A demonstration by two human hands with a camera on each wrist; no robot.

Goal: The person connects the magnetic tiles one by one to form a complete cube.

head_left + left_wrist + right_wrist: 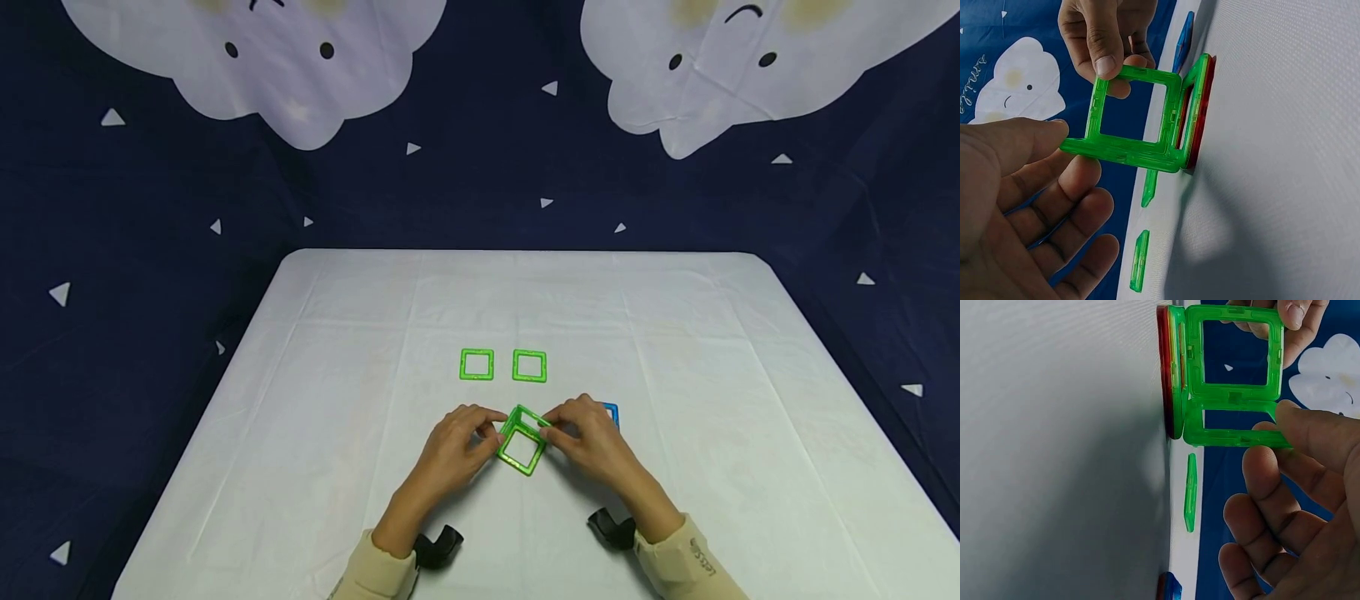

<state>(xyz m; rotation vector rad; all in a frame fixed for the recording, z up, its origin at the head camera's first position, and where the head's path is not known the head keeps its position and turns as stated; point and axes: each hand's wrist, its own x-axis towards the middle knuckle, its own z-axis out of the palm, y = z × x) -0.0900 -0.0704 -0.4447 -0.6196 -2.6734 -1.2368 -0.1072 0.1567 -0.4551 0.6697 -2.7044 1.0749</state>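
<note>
Several green magnetic square tiles stand joined at their edges as a partly built box with open window frames. Beneath the box lies a red tile, against the white table. My left hand pinches the edge of one upright green tile between thumb and fingertips, its other fingers loosely bent. From the other side, my right hand holds another upright tile's edge between thumb and index finger. The right wrist view shows two green walls meeting at a corner, with the red tile under them.
Two loose green tiles lie flat side by side farther back on the white table. A blue tile lies just beyond my right hand, partly hidden by it. Black wrist-worn devices sit by both sleeves. Dark blue cloth surrounds the table.
</note>
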